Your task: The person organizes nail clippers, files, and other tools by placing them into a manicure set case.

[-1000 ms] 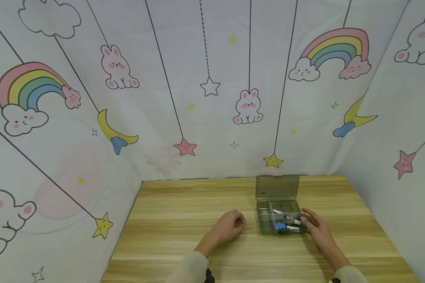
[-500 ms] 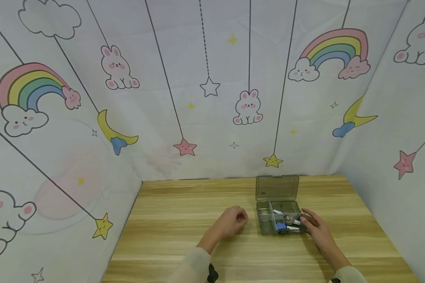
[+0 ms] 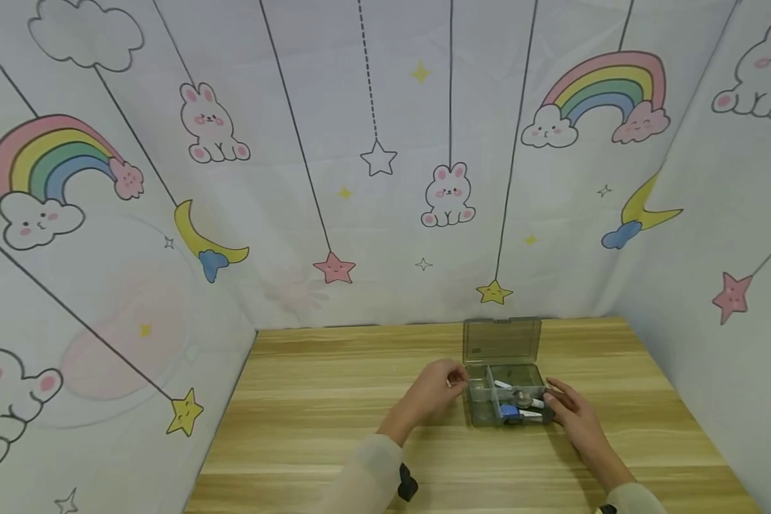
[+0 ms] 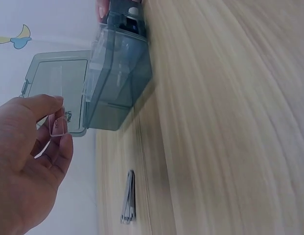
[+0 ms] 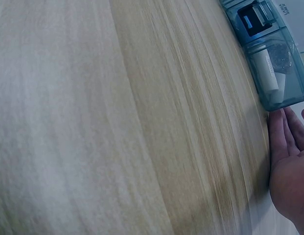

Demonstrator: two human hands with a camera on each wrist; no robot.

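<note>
In the head view my left hand [image 3: 435,391] is at the left wall of a smoky see-through storage box [image 3: 482,412] whose lid [image 3: 502,340] stands up at the back. Thumb and finger of that hand pinch a small clear flat strip [image 4: 57,123] with tiny lettering, plain in the left wrist view. My right hand [image 3: 578,421] rests at the box's right end, its straight fingers [image 5: 277,131] touching the wall. Inside the front right compartment lie a blue piece [image 3: 509,411], white pieces [image 3: 532,415] and a round clear-looking item [image 3: 523,399].
A silver nail clipper [image 4: 128,197] lies on the wooden table [image 3: 334,371] beside the box in the left wrist view; in the head view the left hand hides it. White printed cloth walls [image 3: 385,228] enclose the table at the back and both sides.
My left hand has moved right and slightly away from me, up to the box's left side, still pinching. The right hand and box have stayed in place.
</note>
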